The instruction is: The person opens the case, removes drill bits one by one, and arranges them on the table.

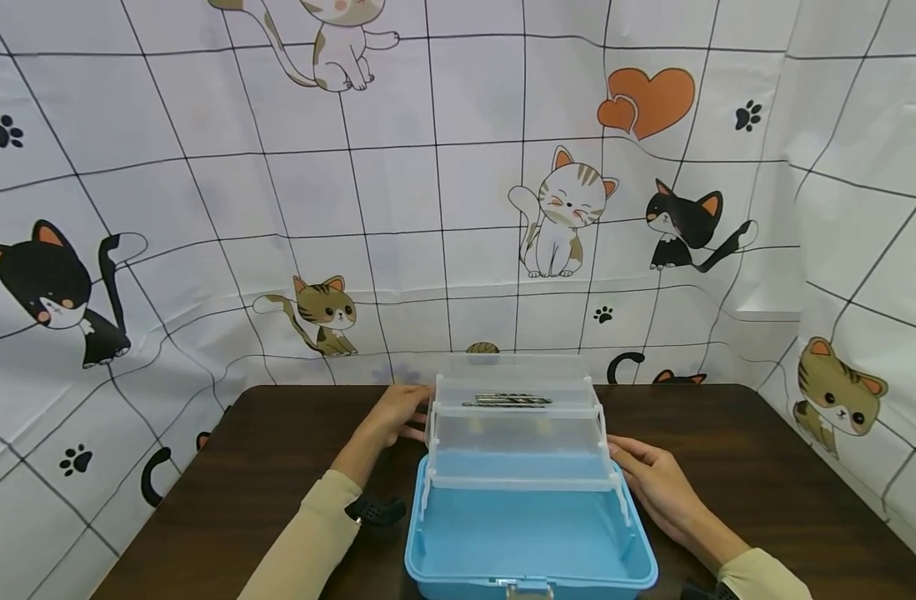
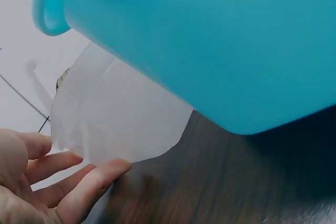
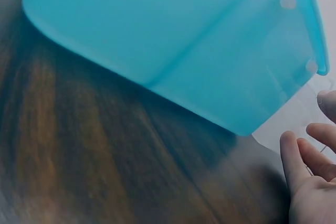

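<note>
A light blue box (image 1: 533, 533) stands on the table with its translucent lid (image 2: 121, 114) swung back behind it. Two translucent trays (image 1: 521, 433) are raised in steps over the back of the box. Several metal drill bits (image 1: 508, 400) lie in the upper tray. My left hand (image 1: 399, 412) is at the back left, its fingertips touching the edge of the lid. On the other side, my right hand (image 1: 656, 483) has its fingers extended beside the back right corner, close to the lid; contact there is unclear. The box's lower compartment shows a bare blue floor.
The dark wooden table (image 1: 300, 450) extends to both sides of the box. A white sheet (image 1: 473, 192) with a grid and cartoon cats hangs behind and along the sides. A grey latch (image 1: 528, 592) sits on the box's front edge.
</note>
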Tool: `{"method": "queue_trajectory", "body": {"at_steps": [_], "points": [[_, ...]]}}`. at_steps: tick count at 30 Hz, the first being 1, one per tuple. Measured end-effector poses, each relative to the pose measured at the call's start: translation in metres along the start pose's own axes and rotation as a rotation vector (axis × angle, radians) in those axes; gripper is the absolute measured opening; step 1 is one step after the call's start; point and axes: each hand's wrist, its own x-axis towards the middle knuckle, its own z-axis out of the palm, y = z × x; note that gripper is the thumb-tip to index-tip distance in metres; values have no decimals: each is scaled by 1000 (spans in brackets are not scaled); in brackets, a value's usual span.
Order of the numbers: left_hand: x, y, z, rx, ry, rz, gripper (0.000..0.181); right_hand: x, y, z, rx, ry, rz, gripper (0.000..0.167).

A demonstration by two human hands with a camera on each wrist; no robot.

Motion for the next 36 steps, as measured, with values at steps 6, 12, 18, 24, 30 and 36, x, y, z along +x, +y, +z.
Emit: {"method": "queue_trajectory", "body": {"at_steps": [6,12,18,24,30,36], "points": [[0,-1,-10,-11,-6,-12,46,0,-1,8,-39,-8,-19,63],[0,-4,-16,-15,-3,-18,49,1,-2,11,-87,-31,-28,62],[1,-6,-21,-15,-39,3,49,-2,0,16,-119,10,-35,61],[-3,-7,-28,-44,-116,0,51,-3,3,17,-122,27,-42,58],[-10,-6,-34,-133,-178,5,52,-3,3,16,-126,14,-60,57],[-22,-11,-33,-215,-270,25,53,-6,3,11,-132,13,-54,57]]}}
